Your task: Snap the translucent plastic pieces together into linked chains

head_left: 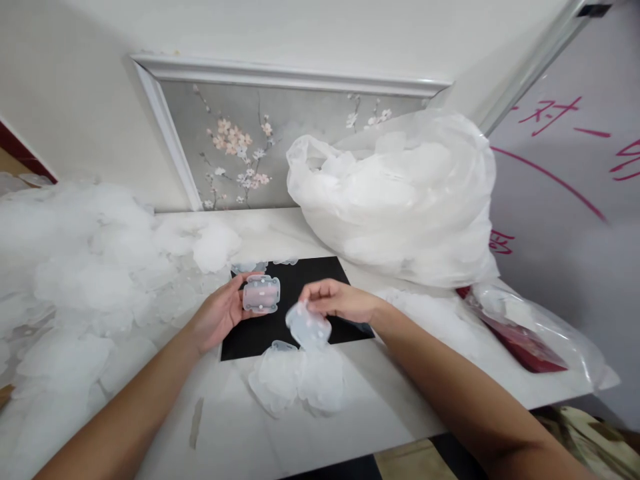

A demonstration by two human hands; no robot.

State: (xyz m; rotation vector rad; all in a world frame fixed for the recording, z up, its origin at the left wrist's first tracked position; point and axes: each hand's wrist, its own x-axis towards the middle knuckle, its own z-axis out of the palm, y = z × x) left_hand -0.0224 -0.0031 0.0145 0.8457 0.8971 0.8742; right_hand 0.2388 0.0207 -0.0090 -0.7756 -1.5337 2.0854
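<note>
My left hand is closed around the edges of a translucent plastic piece with rounded corners, small slots and dots, tilted up above a black mat. Beside it, my right hand pinches a similar translucent piece between thumb and fingers. This second piece is slightly blurred and hangs over the mat's front edge. Just below lie two small piles of the same kind of pieces, a left pile and a right pile. A few more pieces rest at the mat's back edge.
A large heap of translucent pieces covers the table's left side. At the back right stands a full white plastic bag. Further right, a clear bag lies over a red object. A framed flower picture leans behind.
</note>
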